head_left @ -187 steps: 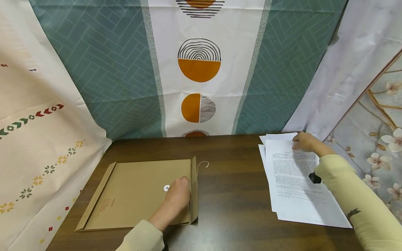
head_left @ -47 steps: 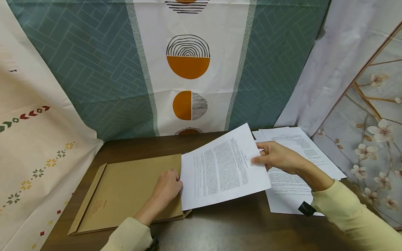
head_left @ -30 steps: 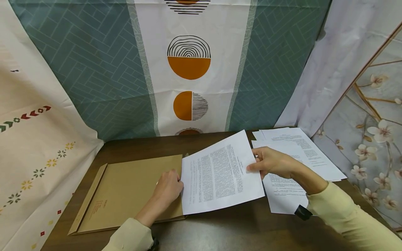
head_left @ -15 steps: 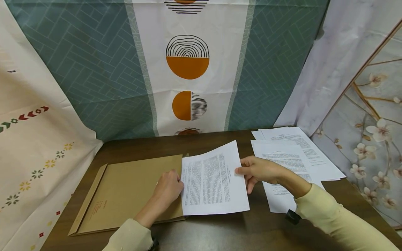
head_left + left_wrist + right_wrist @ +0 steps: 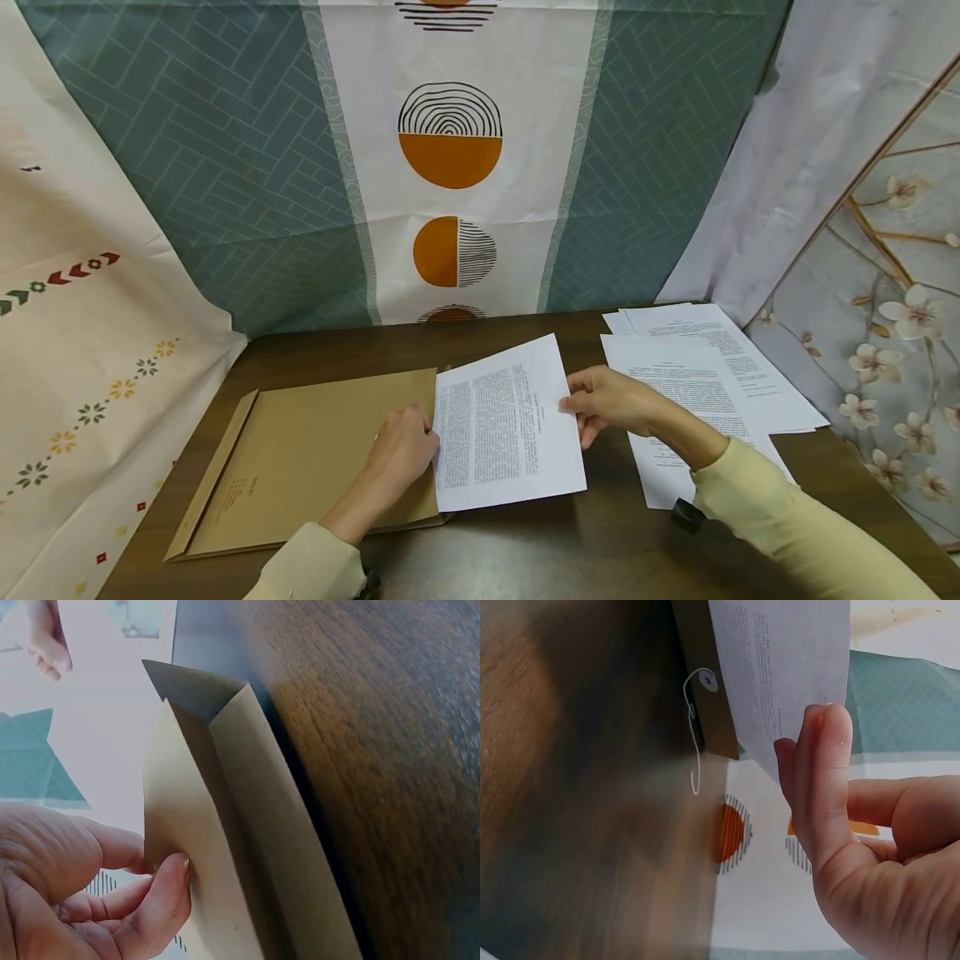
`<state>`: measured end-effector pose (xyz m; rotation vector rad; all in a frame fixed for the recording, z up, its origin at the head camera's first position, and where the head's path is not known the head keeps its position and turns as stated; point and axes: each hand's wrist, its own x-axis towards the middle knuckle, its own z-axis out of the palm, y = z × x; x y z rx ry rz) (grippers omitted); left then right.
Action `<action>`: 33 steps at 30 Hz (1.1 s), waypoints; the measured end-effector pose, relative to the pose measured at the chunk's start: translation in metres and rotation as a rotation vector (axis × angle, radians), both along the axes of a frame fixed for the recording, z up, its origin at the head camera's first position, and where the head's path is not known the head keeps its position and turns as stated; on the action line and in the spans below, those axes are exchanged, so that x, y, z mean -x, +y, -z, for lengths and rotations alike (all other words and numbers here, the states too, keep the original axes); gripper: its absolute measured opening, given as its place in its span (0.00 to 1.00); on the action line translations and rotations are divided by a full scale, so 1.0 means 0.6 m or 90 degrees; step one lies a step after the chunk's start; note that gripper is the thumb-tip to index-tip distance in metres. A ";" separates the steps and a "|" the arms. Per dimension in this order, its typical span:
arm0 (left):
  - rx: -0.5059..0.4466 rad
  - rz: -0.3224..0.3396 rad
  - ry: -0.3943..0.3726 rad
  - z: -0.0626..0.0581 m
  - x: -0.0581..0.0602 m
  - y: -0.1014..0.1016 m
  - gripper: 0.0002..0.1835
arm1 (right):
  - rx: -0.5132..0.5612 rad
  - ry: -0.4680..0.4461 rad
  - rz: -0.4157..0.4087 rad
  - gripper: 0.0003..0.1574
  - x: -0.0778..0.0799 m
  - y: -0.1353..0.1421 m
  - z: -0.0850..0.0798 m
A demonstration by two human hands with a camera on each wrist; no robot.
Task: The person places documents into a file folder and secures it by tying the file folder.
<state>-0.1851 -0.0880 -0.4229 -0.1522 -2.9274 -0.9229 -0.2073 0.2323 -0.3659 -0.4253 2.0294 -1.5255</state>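
Note:
A brown paper envelope [image 5: 315, 450] lies flat on the table, its opening toward the right. My left hand [image 5: 400, 450] pinches the upper layer at that opening; in the left wrist view, thumb and fingers hold the raised envelope edge [image 5: 180, 802] apart from the layer beneath. A printed white sheet [image 5: 498, 433] has its left end in the mouth, and the rest sticks out to the right, slightly raised. My right hand [image 5: 611, 404] pinches the sheet's right edge. Below the sheet, a flap with a white button [image 5: 709, 680] and string [image 5: 694, 739] shows in the right wrist view.
More printed sheets [image 5: 682, 392] lie in an uneven, spread pile at the table's right side, behind the right forearm. Patterned cloths [image 5: 285, 167] hang along the back and both sides. The table [image 5: 525, 558] is dark wood.
My right hand has lifted a sheet off the right pile and brought it to the envelope. Lately the sheet has moved left, with less of it showing. My left hand stays at the mouth.

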 end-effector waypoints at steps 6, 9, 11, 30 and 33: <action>-0.001 0.002 0.009 -0.001 0.001 0.000 0.14 | 0.008 -0.008 0.006 0.16 0.001 -0.016 0.016; -0.002 0.004 0.012 0.000 0.000 0.000 0.15 | 0.006 -0.008 0.018 0.15 0.000 -0.018 0.019; -0.003 0.005 0.009 0.000 0.000 -0.001 0.14 | 0.005 -0.005 0.035 0.13 0.000 -0.018 0.020; -0.001 0.005 0.020 0.002 -0.002 -0.001 0.11 | 0.040 -0.008 0.060 0.10 0.014 -0.087 0.056; 0.004 0.008 0.033 0.001 -0.003 -0.001 0.13 | 0.045 -0.018 0.067 0.09 0.015 -0.097 0.060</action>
